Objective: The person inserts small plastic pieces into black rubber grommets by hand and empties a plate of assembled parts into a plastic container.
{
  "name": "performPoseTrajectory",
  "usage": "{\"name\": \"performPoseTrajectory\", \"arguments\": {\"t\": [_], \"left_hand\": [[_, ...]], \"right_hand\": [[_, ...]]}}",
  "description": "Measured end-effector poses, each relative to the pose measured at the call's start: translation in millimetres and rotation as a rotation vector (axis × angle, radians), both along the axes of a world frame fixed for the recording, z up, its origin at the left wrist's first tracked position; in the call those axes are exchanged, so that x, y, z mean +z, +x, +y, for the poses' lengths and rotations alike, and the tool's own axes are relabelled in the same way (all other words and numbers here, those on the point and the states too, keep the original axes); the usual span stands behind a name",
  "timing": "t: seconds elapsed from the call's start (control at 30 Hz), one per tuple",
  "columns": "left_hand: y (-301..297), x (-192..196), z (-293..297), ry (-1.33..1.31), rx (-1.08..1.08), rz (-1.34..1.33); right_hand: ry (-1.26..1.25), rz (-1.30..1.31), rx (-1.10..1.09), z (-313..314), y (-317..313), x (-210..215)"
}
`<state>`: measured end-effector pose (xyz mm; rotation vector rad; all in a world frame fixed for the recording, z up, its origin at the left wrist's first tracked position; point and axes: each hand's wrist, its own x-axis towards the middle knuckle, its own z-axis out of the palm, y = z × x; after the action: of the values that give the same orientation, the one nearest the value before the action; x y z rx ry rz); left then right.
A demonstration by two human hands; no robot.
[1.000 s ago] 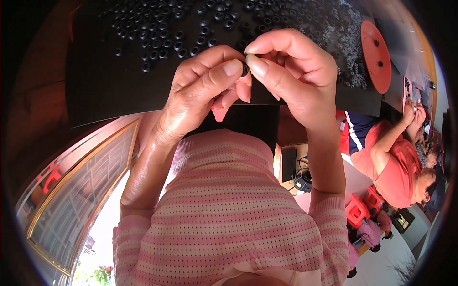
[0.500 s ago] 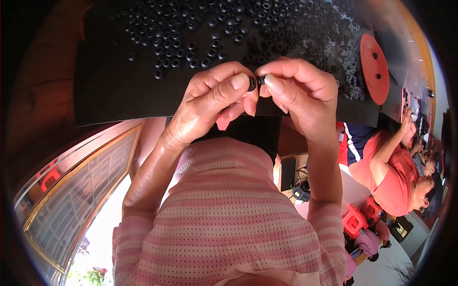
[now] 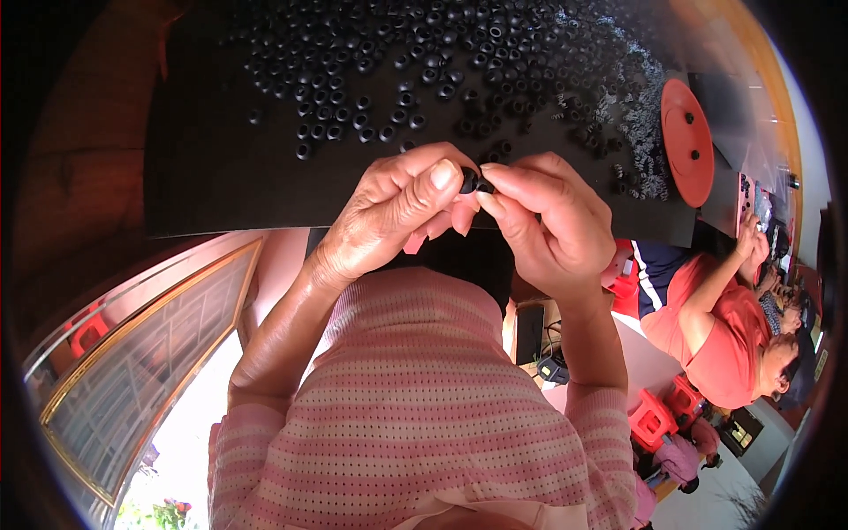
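Head view: a small black ring-shaped part (image 3: 471,183) sits pinched between the two hands, right at the point where their fingertips meet, above the near edge of the desk (image 3: 221,194). The left hand (image 3: 397,212) closes on it from the left with thumb and forefinger, the thumbnail facing the camera; the right hand (image 3: 548,221) closes on it from the right, fingertips narrowed onto the same piece. Both hands touch it, so neither is plainly nearer. The part is too small and too covered to tell which way its axis runs.

Beyond the hands, the black desk surface carries a wide loose scatter of similar black rings (image 3: 380,79), thickest toward the far edge. Toward the far right corner lies a patch of small pale metal springs (image 3: 640,132), and just beside it a round red dish (image 3: 687,141) holding a couple of dark pieces. Another person in a red top (image 3: 724,344) sits off to the right.
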<state>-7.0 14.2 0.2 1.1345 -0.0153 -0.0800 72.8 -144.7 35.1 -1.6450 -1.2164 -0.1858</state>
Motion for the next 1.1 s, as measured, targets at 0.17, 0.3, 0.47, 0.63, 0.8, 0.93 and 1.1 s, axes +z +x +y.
{"name": "performPoseTrajectory", "arguments": {"t": [0.17,0.3,0.47,0.63,0.8,0.93,1.1], "left_hand": [[-1.6,2.1,-0.6,0.044,-0.004,0.0],[-2.2,1.7,-2.9,0.088,0.014,-0.04],[-2.9,2.6,-3.4,0.137,0.045,-0.042],[-2.4,1.3,-2.2,0.099,0.031,-0.04],[-3.5,3.2,-3.0,0.131,0.047,-0.016],[-4.0,3.5,-4.2,0.126,0.039,-0.022],[-3.9,5.6,-5.0,0.127,0.036,-0.027]], "right_hand": [[-0.01,0.01,-0.026,-1.7,-4.0,0.3],[-0.017,-0.013,-0.055,-4.4,-6.6,-5.3],[-0.048,0.025,-0.083,-4.8,-10.2,-5.3],[-0.007,0.106,-0.076,-3.6,-13.4,-6.5],[-0.017,0.061,-0.092,-4.0,-15.4,-9.5],[-0.007,0.042,-0.098,-4.5,-17.5,-11.7],[0.064,0.034,-0.123,-0.2,-19.7,-17.3]]}}
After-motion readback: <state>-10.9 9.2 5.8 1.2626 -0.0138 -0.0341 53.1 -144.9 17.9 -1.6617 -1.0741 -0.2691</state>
